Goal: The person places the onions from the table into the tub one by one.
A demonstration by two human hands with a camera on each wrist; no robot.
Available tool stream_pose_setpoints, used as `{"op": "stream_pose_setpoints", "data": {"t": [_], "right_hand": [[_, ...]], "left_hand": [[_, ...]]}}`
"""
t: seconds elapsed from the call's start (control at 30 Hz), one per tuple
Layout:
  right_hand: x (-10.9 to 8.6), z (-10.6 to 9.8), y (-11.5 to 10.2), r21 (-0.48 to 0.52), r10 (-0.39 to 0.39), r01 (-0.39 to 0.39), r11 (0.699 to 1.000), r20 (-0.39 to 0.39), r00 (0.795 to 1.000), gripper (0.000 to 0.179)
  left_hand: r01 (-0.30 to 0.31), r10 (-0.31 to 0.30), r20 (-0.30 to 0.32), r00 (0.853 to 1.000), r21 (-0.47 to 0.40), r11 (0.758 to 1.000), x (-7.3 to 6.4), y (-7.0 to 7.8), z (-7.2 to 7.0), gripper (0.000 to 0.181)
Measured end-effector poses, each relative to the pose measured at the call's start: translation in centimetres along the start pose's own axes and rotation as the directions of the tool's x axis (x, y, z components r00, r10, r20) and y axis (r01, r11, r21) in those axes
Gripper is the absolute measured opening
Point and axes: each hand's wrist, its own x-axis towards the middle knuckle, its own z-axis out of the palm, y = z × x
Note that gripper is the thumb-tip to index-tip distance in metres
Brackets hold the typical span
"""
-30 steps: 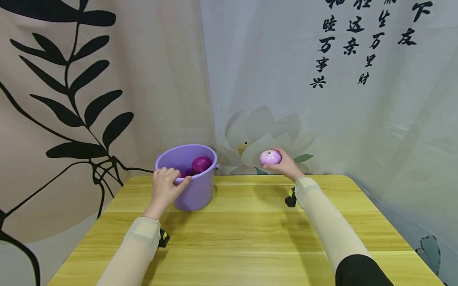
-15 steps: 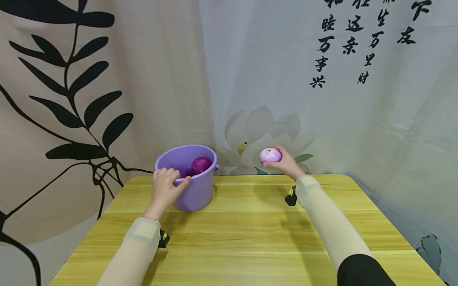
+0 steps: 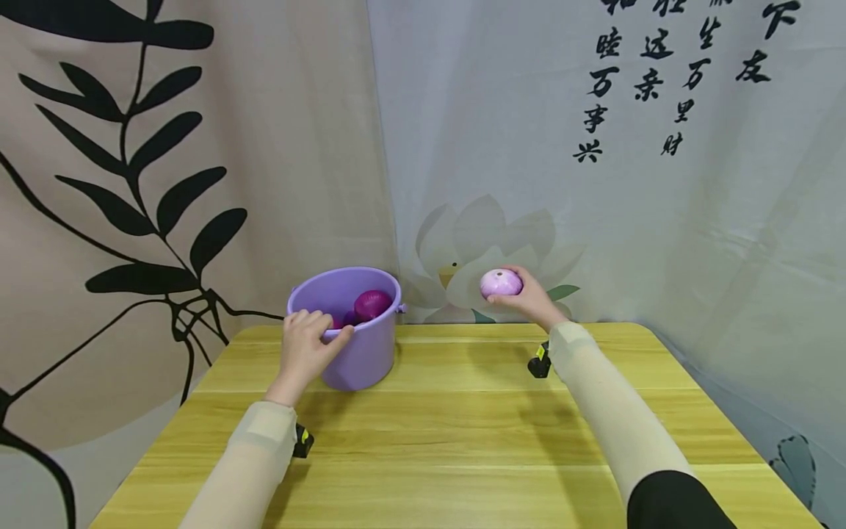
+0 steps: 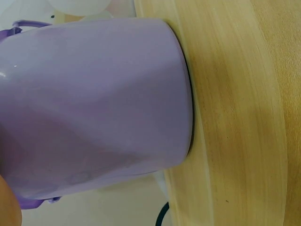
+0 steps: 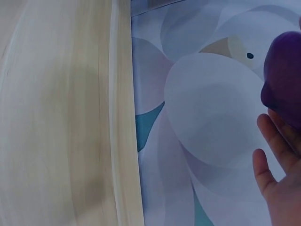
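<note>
A light purple bucket [image 3: 362,360] stands upright near the table's back left, and its side fills much of the left wrist view. My left hand [image 3: 307,353] grips its near rim, fingers over the edge and thumb along the outside. Inside lie purple onions [image 3: 372,305], partly hidden by the wall and hand. In the air right of the bucket, my right hand [image 3: 532,301] holds a shiny purple onion [image 3: 500,283] between thumb and fingers. From the right wrist, that onion [image 5: 284,75] shows a small pointed nub, and several fingers [image 5: 277,141] spread below it.
The wood-grain table [image 3: 463,441] ends just behind the bucket. A cloth backdrop [image 3: 297,147] with printed leaves, a lotus and dark characters hangs beyond that back edge. Small black devices [image 3: 540,361] are strapped at both wrists.
My right hand has risen slightly with the onion in it. The left hand and the bucket have stayed where they were.
</note>
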Motion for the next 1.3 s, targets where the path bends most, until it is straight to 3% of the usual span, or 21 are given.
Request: {"op": "stream_pose_setpoints", "data": {"t": [0.67,1.3], "right_hand": [[0.4,-0.4,-1.3,-0.023,0.007,-0.007,1.000,-0.020,1.000,0.082],[0.9,0.2,-1.8,-0.015,-0.001,0.001,1.000,-0.022,1.000,0.083]], "left_hand": [[0.014,-0.014,0.009,1.000,0.001,1.000,0.0,0.1,0.0,0.043],[-0.003,0.003,-0.019,1.000,0.001,1.000,0.1,0.0,0.1,0.044]]}}
